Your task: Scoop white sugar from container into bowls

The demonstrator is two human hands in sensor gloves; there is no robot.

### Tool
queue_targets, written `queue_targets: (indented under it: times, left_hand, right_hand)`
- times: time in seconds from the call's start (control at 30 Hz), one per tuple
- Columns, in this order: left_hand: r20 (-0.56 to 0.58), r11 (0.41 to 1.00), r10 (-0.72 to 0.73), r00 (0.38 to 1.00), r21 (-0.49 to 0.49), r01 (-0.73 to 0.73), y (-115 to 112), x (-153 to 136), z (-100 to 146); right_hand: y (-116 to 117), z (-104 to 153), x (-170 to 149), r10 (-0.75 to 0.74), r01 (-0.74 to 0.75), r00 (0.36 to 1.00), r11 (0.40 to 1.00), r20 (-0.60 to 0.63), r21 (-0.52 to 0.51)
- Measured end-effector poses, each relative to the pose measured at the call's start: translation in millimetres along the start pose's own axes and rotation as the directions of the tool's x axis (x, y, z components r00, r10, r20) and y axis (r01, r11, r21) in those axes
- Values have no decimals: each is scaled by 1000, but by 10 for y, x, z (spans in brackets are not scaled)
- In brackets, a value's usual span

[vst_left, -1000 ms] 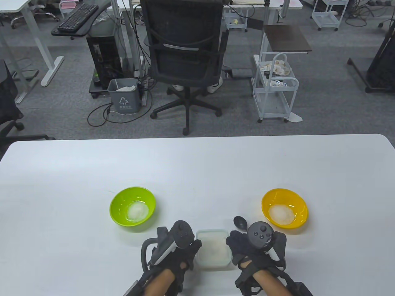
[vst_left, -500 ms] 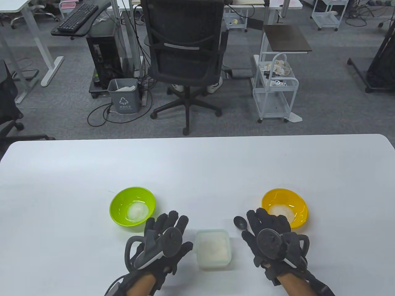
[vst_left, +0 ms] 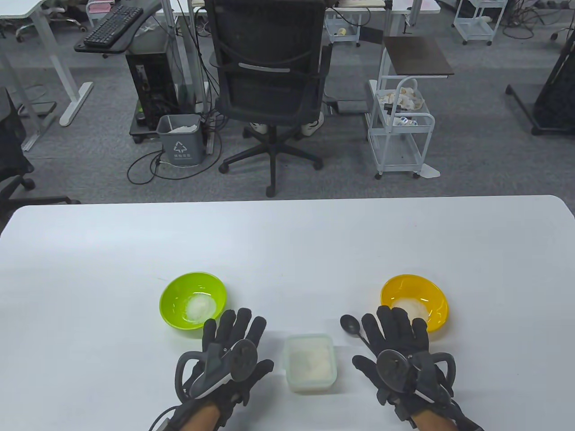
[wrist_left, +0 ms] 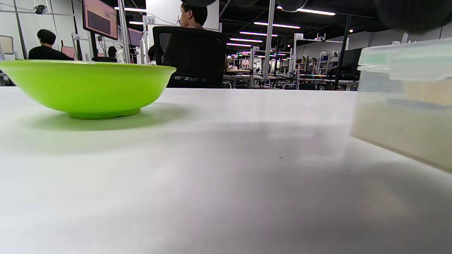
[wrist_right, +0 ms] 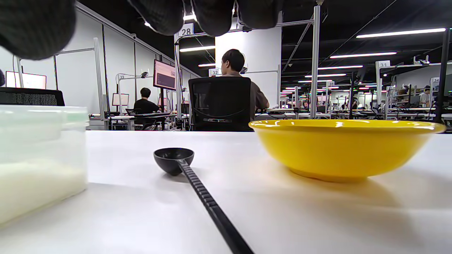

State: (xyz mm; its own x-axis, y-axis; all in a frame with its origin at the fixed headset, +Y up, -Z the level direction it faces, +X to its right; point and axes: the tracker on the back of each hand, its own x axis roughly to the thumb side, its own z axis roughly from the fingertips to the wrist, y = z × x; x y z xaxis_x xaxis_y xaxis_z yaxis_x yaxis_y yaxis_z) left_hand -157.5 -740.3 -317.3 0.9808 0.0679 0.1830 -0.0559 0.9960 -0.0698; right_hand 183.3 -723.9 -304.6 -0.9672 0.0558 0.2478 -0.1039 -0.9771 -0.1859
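Note:
A clear square container [vst_left: 310, 363] of white sugar sits near the table's front edge, also in the left wrist view [wrist_left: 402, 102] and right wrist view [wrist_right: 39, 158]. A green bowl [vst_left: 193, 300] with sugar stands to its left [wrist_left: 84, 86]. A yellow bowl [vst_left: 414, 302] with sugar stands to its right [wrist_right: 342, 148]. A black spoon [vst_left: 350, 325] lies between container and yellow bowl [wrist_right: 176, 162], its handle running under my right hand. My left hand [vst_left: 229, 348] lies flat with fingers spread, left of the container. My right hand [vst_left: 397, 341] lies flat with fingers spread. Neither grips anything.
The white table [vst_left: 287, 242] stretches wide behind the bowls. A black office chair [vst_left: 269, 81] stands beyond the far edge, with a grey bin [vst_left: 180, 140] and a white cart [vst_left: 402, 130] on the floor.
A second ago both hands were curled at the container's sides. They opened, moved outward and now lie flat with fingers spread. Container, bowls and spoon have not moved.

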Motion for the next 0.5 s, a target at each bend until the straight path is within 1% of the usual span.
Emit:
queue_targets:
  times: [0.13, 0.5]
  left_hand:
    - [-11, 999, 38, 999, -7, -38, -18, -35, -1]
    - [1, 999, 42, 999, -16, -42, -22, -29, 2]
  right_hand:
    - [-5, 11, -15, 0, 0, 1000, 1000, -7, 1]
    - [1, 28, 12, -19, 19, 1000, 1000, -8, 10]
